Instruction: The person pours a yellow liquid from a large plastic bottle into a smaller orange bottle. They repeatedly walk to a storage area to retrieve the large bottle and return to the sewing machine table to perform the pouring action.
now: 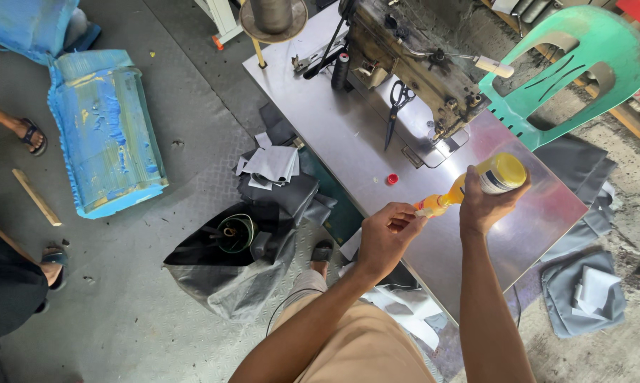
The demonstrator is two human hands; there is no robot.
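Yellow liquid fills the small plastic bottle (479, 181) that the right hand (484, 206) wraps its fingers around, tipped with its nozzle pointing left above the steel table (334, 135). At that nozzle the left hand (385, 237) pinches its fingertips closed on the tip, though what they grip is too small to tell. On the table a red cap (392, 179) lies near the hands, with black scissors (396, 106) beside the sewing machine (412, 57).

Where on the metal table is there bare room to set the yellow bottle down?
Bare steel lies on the table below the bottle, between the red cap and near edge. Crowded: around the sewing machine and scissors.
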